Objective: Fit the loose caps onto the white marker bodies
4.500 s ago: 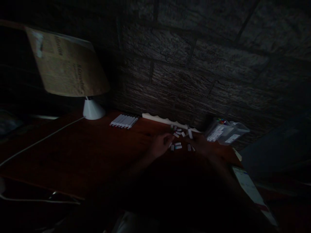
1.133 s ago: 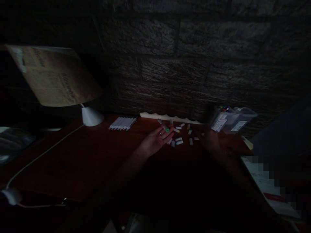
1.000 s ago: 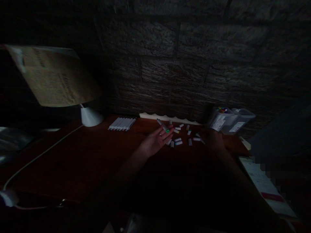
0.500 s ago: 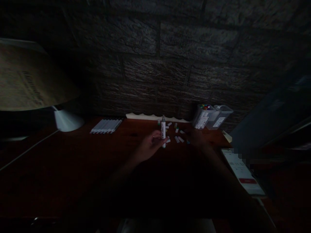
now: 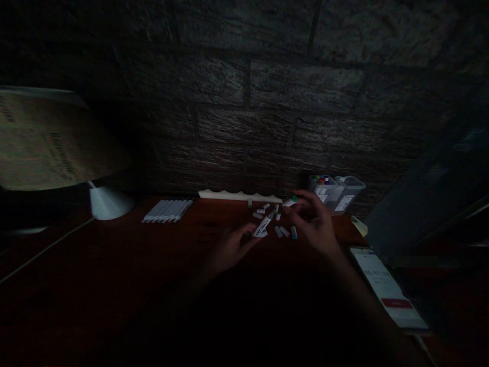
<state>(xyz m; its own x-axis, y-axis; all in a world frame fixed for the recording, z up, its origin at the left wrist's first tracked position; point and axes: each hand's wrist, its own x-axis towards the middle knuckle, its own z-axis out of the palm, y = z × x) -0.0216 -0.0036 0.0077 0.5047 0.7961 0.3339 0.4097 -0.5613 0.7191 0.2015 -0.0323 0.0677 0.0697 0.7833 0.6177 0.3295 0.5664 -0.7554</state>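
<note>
The scene is very dark. My left hand grips a white marker that tilts up to the right. My right hand is raised a little and pinches a small white cap with a green end between its fingertips. Several loose white caps lie scattered on the dark red desk between and behind both hands.
A row of white markers lies at the back left, next to a lamp base under a paper shade. Two clear marker tubs stand by the stone wall. A white wavy holder strip lies along the wall. A lit phone lies on the right.
My left hand picked up a marker, stood it upright, then tilted it to the right. My right hand rose from the desk holding a green-ended cap. The camera swung right.
</note>
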